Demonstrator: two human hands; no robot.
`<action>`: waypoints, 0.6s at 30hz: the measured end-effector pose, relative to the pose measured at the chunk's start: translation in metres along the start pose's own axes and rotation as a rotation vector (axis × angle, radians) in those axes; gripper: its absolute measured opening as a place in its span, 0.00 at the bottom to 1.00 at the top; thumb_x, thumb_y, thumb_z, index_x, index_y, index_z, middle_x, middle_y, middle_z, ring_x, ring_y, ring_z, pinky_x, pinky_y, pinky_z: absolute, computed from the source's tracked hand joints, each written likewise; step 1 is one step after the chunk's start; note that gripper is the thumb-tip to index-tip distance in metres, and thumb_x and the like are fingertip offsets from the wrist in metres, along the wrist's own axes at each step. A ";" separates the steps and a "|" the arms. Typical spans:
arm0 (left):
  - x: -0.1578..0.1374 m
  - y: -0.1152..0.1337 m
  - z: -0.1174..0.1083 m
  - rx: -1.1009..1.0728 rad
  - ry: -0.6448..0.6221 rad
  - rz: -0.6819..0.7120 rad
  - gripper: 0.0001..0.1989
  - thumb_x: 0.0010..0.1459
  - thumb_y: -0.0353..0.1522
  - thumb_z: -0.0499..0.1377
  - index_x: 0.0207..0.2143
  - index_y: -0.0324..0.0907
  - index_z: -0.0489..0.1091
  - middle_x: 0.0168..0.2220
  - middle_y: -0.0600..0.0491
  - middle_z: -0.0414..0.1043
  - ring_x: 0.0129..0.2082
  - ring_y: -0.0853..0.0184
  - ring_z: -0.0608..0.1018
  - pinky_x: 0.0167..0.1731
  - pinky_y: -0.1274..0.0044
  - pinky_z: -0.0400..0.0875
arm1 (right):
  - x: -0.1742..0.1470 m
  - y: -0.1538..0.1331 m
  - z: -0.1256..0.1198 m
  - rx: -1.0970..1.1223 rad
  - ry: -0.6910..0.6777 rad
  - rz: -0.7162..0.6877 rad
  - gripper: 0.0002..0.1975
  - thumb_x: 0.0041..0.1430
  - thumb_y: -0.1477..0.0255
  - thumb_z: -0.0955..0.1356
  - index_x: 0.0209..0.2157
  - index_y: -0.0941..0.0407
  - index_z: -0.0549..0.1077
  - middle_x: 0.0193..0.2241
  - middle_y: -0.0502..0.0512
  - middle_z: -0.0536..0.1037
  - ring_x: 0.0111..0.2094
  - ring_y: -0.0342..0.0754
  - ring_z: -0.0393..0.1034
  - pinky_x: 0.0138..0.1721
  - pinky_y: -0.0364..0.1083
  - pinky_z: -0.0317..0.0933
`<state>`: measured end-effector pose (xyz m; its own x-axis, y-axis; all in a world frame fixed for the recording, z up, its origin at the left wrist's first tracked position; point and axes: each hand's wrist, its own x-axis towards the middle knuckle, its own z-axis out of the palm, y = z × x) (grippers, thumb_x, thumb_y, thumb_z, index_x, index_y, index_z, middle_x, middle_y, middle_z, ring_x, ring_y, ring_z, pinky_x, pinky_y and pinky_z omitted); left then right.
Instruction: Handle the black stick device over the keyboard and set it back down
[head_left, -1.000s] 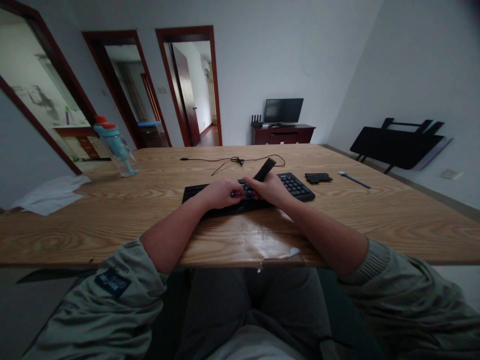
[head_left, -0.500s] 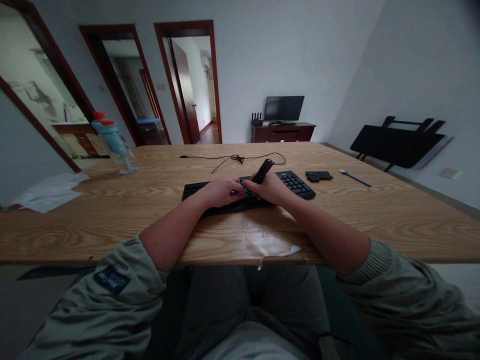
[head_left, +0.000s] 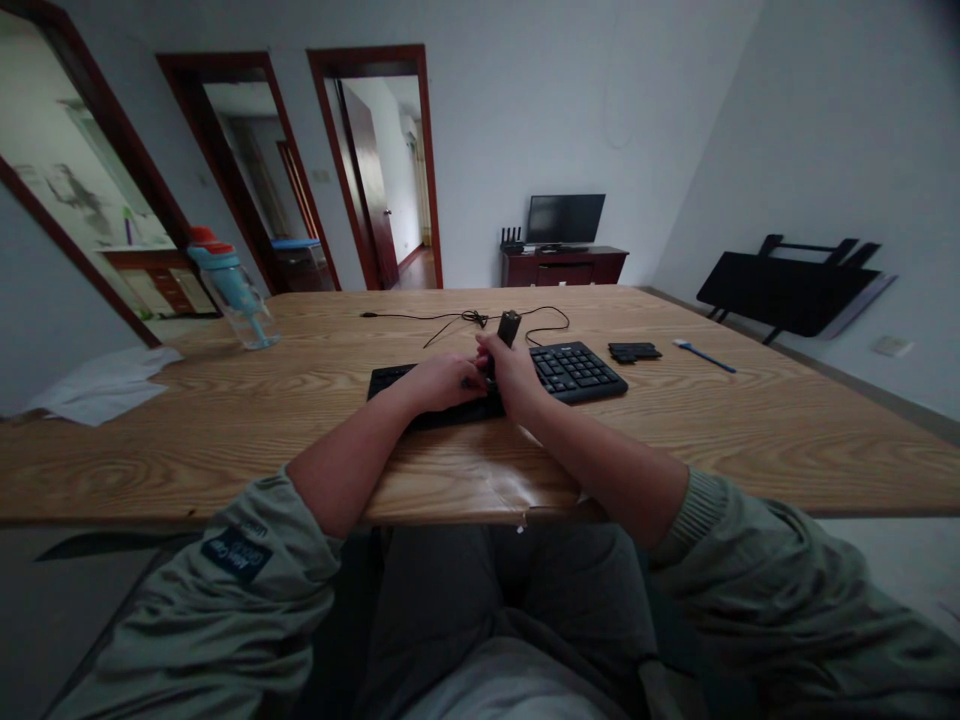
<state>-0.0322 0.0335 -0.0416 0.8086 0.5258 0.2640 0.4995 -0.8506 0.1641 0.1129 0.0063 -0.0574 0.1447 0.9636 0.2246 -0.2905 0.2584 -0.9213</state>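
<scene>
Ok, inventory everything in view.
Table: 1, brown, foreground
Keyboard: 1, black, on table
Bar: 1, black, over keyboard
Cable: 1, black, behind keyboard
Cluster: 1, black, keyboard's right
Brush: 1, blue, table's right
Bottle: 1, blue/red, table's left
Papery pile: 1, white, table's left
Cabinet: 1, brown, back
Screen: 1, black, on cabinet
Folded table: 1, black, right
Doorways: 3, brown, left
Sleeves: 2, green, foreground
Left hand: 1, over keyboard
Right hand: 1, around bar

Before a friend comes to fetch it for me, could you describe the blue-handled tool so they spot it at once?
On the wooden table, find the black keyboard. Just right of it lie some small black pieces, and further right is the blue-handled tool, lying at a slant. Its slim blue handle and white tip set it apart from those dark neighbours.
</scene>
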 end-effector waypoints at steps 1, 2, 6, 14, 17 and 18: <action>-0.002 -0.001 -0.006 -0.019 -0.011 -0.027 0.08 0.57 0.35 0.61 0.35 0.45 0.81 0.38 0.52 0.80 0.36 0.65 0.78 0.38 0.75 0.68 | 0.000 0.002 0.000 -0.024 0.006 -0.017 0.14 0.49 0.61 0.70 0.22 0.54 0.65 0.18 0.46 0.66 0.20 0.42 0.60 0.22 0.43 0.56; -0.006 -0.004 -0.013 -0.043 -0.006 -0.063 0.09 0.57 0.37 0.62 0.36 0.44 0.80 0.34 0.53 0.79 0.33 0.66 0.77 0.35 0.76 0.67 | 0.000 0.004 -0.001 -0.043 0.008 -0.034 0.14 0.50 0.61 0.70 0.21 0.54 0.64 0.17 0.46 0.65 0.20 0.42 0.59 0.23 0.43 0.56; -0.027 -0.028 -0.042 -0.113 0.273 -0.293 0.17 0.59 0.43 0.57 0.35 0.39 0.79 0.30 0.52 0.78 0.29 0.67 0.73 0.31 0.77 0.64 | 0.002 0.007 -0.007 -0.042 -0.023 -0.056 0.16 0.53 0.61 0.69 0.20 0.53 0.60 0.16 0.45 0.59 0.18 0.42 0.56 0.23 0.44 0.57; -0.051 -0.086 -0.042 -0.082 0.473 -0.573 0.17 0.56 0.43 0.57 0.31 0.38 0.77 0.27 0.51 0.74 0.28 0.66 0.70 0.30 0.76 0.62 | 0.007 0.010 -0.005 -0.184 0.010 -0.039 0.15 0.56 0.62 0.65 0.21 0.52 0.58 0.16 0.45 0.57 0.17 0.42 0.53 0.20 0.43 0.54; -0.051 -0.099 -0.034 -0.083 0.514 -0.600 0.16 0.56 0.42 0.56 0.30 0.38 0.76 0.28 0.51 0.75 0.29 0.66 0.71 0.31 0.76 0.62 | 0.008 0.014 -0.005 -0.197 0.000 -0.077 0.15 0.55 0.62 0.65 0.20 0.52 0.58 0.16 0.44 0.57 0.17 0.41 0.52 0.19 0.43 0.53; -0.051 -0.103 -0.032 -0.086 0.531 -0.617 0.16 0.56 0.41 0.56 0.29 0.39 0.76 0.28 0.51 0.75 0.30 0.65 0.72 0.32 0.76 0.63 | 0.009 0.016 -0.005 -0.198 -0.006 -0.087 0.15 0.54 0.62 0.65 0.20 0.52 0.57 0.16 0.44 0.56 0.17 0.41 0.51 0.19 0.43 0.52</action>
<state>-0.1349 0.0940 -0.0415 0.1302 0.8477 0.5142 0.7635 -0.4166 0.4934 0.1141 0.0186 -0.0712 0.1556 0.9389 0.3071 -0.0859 0.3225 -0.9427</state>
